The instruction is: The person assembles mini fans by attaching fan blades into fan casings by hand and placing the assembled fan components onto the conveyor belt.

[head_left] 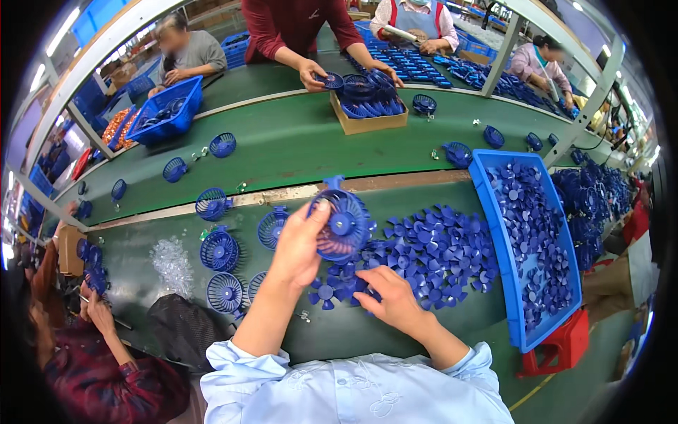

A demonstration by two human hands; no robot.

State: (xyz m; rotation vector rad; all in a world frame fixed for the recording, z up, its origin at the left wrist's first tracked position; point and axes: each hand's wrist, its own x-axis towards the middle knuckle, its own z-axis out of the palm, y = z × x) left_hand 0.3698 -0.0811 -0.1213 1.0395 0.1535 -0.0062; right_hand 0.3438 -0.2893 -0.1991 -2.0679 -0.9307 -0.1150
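Observation:
My left hand (300, 244) is closed around the rim of a round blue fan housing (344, 225), raised over the table with a hub at its centre. Lower and to the right, my right hand (395, 300) reaches to the left edge of a heap of small blue fan blades (438, 258). Its thumb and forefinger are apart, with blue plastic showing between them; nothing is plainly gripped. One blade (326, 292) lies just left of these fingers. More fan housings (219, 251) rest on the green table left of my left hand, some partly hidden behind my forearm.
A blue tray of blades (519, 318) stands on the right, above a red stool (558, 346). Small clear parts (171, 265) and a black bag (182, 328) lie left. Beyond runs a green conveyor (282, 145) with scattered housings; a person there handles a filled cardboard box (371, 126).

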